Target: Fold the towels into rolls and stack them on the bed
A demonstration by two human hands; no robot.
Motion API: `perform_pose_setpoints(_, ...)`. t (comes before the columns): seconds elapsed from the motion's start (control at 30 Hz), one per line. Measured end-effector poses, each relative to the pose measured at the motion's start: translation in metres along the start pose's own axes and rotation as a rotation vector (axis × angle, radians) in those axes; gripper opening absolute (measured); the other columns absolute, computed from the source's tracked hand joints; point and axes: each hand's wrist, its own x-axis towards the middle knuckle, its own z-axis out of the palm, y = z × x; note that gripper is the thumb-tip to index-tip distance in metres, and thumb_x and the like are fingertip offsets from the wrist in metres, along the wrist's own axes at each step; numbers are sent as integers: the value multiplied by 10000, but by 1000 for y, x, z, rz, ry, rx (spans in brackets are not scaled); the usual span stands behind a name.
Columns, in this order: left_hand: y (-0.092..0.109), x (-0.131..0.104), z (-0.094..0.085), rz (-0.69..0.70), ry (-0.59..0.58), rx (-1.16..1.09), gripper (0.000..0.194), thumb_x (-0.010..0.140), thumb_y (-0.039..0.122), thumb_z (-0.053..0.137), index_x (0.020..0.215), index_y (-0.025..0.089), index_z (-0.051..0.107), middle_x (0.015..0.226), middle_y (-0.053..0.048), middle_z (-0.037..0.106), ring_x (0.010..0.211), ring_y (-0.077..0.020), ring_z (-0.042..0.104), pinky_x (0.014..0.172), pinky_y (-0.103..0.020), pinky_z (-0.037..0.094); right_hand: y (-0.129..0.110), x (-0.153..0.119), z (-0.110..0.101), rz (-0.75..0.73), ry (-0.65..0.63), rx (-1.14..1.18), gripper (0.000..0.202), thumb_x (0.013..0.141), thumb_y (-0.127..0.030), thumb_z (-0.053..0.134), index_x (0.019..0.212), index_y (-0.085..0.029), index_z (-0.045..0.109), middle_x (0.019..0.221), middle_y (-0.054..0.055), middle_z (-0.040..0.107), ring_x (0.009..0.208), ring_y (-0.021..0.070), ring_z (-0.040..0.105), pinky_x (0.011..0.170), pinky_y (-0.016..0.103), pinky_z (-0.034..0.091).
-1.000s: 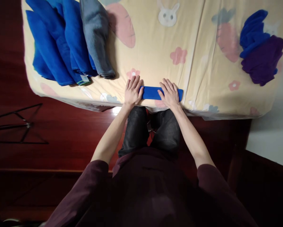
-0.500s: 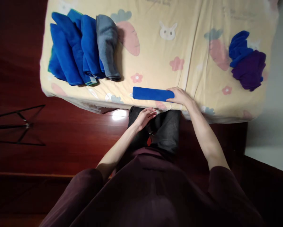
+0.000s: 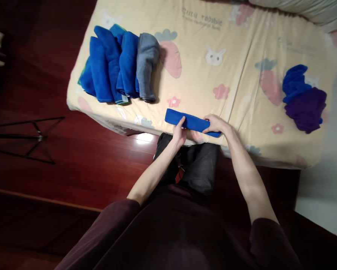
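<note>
A folded blue cloth, a long narrow strip, lies at the near edge of the bed, slanting down to the right. My left hand grips its near side left of the middle, thumb on top and the other fingers hidden beneath. Toward the cloth's right end, my right hand holds it between thumb and fingers. Several rolled blue cloths lie side by side at the bed's left, with a grey rolled cloth beside them. On the right are a crumpled blue cloth and a crumpled purple cloth, touching.
The bed has a yellow sheet with carrots, rabbits and flowers. Pale bedding lies at its far right. Black stand legs rest on the red-brown floor at left. A pale wall borders the right.
My left hand has moved up onto the blue strip and taken hold of it. The strip now slants and its right end shows past my right hand. The view has shifted and turned.
</note>
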Motion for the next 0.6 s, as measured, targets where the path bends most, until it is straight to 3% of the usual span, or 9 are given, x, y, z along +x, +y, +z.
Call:
perform_pose_setpoints(0.07, 7, 5, 7, 124, -1, -19, 411, 744, 332, 977, 1042, 219, 716, 1085, -41, 789, 1141, -216, 730, 1043, -326, 560, -8, 0, -2, -29, 19, -2, 448, 610, -375, 999, 973, -225, 784, 999, 54, 747, 924, 275, 716, 834, 380, 591)
perform_pose_setpoints(0.17, 27, 12, 20, 282, -107, 56, 520, 680, 417, 1015, 1055, 207, 723, 1142, -60, 775, 1240, -275, 707, 1084, -377, 565, -27, -2, -8, -28, 72, 74, 426, 635, -334, 967, 987, -211, 761, 1011, 61, 745, 920, 280, 715, 837, 393, 598)
perform_pose_setpoints(0.33, 84, 15, 48, 546, -320, 372, 482, 723, 449, 1007, 1020, 192, 729, 1144, -59, 773, 1226, -340, 735, 1052, -514, 618, -68, 6, -12, 5, 160, 380, 435, 675, -235, 878, 1084, -185, 737, 971, 61, 792, 862, 275, 737, 781, 378, 618)
perform_pose_setpoints(0.5, 144, -8, 72, 668, -601, 677, 523, 708, 478, 1000, 1033, 147, 758, 1113, -102, 806, 1143, -357, 773, 1018, -549, 636, -116, 42, 6, -16, 403, 617, 538, 600, -321, 929, 1059, -170, 692, 901, 45, 779, 812, 257, 722, 728, 387, 633)
perform_pose_setpoints(0.6, 174, -29, 74, 736, -673, 800, 516, 665, 438, 1004, 1000, 120, 772, 1057, -124, 818, 1073, -331, 789, 1037, -514, 631, -157, 64, 13, -52, 549, 729, 644, 569, -451, 969, 1062, -167, 667, 889, 46, 768, 865, 278, 727, 751, 420, 652)
